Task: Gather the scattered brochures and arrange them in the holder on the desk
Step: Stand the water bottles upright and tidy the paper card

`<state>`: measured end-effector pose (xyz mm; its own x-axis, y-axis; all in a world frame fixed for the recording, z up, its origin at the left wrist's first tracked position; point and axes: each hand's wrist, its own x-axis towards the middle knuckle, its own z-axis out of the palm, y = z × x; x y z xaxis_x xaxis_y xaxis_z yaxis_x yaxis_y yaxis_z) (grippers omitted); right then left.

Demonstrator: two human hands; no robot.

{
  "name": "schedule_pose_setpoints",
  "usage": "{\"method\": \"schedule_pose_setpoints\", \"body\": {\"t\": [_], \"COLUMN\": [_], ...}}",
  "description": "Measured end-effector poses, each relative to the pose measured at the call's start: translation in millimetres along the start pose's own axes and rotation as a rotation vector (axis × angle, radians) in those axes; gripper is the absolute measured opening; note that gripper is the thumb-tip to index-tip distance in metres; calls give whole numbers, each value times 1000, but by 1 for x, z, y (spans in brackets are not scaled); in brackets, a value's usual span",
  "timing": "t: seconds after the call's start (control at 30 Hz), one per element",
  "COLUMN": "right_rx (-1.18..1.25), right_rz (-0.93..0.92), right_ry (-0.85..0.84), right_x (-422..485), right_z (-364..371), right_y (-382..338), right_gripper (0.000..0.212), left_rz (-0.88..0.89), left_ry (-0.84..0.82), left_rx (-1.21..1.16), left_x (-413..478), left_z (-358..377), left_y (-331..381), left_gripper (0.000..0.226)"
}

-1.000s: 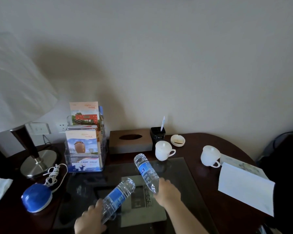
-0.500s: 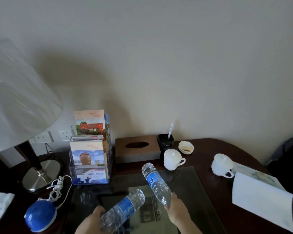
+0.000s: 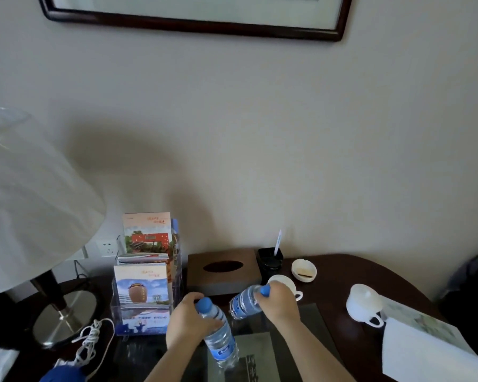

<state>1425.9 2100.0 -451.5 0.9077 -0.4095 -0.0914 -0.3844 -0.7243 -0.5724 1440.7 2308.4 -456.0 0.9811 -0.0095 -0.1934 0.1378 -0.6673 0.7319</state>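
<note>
Your left hand (image 3: 188, 318) is curled round the shoulder of a clear water bottle (image 3: 222, 340), just under its blue cap. That bottle tilts, cap toward the wall and base toward you, over the glass panel (image 3: 315, 321) of the dark wooden surface (image 3: 342, 271). Whether its base touches the glass, I cannot tell.

Your right hand (image 3: 279, 301) is clamped on the neck end of a second water bottle (image 3: 242, 300). This one lies almost sideways with its blue cap showing between your fingers and its base pointing left, close to the first bottle's cap.

The clear brochure holder (image 3: 113, 307) stands at the back left of the surface, just left of your left hand. It is stocked: one brochure (image 3: 146, 234) with a red building stands upright in the rear tier, and another brochure (image 3: 142, 285) showing a brown jar stands in front of it. More printed sheets sit in the lowest pocket.

A brown tissue box (image 3: 222, 271) sits just right of the holder, against the wall. A white cup (image 3: 280, 279) is partly hidden behind your right hand. A second white cup (image 3: 366, 303) stands farther right, beside a folded white paper (image 3: 425, 351).
</note>
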Motion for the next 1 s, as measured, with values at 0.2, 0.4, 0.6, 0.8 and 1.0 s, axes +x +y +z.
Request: {"method": "schedule_pose_setpoints", "body": {"t": [0.2,0.4,0.6,0.8,1.0], "right_rx": [85,314,264,249,246], "right_rz": [-28,-117,-185,-232,-271], "right_ry": [120,-87,-121,-112,-130], "right_x": [32,43,59,61,60], "right_z": [19,40,44,46,48], "right_y": [-8,-7,-20,-16,-17], "right_gripper": [37,63,53,51,52], "left_rz": [-3,-46,-11,46,27], "left_ry": [68,74,181,144,124], "left_rx": [-270,-335,-219,-117,-96], "left_x": [-11,-5,34,81,97], "left_z": [49,60,51,36,46], "left_y": [-9,-16,6,14,2], "left_gripper": [43,48,52,47,54]}}
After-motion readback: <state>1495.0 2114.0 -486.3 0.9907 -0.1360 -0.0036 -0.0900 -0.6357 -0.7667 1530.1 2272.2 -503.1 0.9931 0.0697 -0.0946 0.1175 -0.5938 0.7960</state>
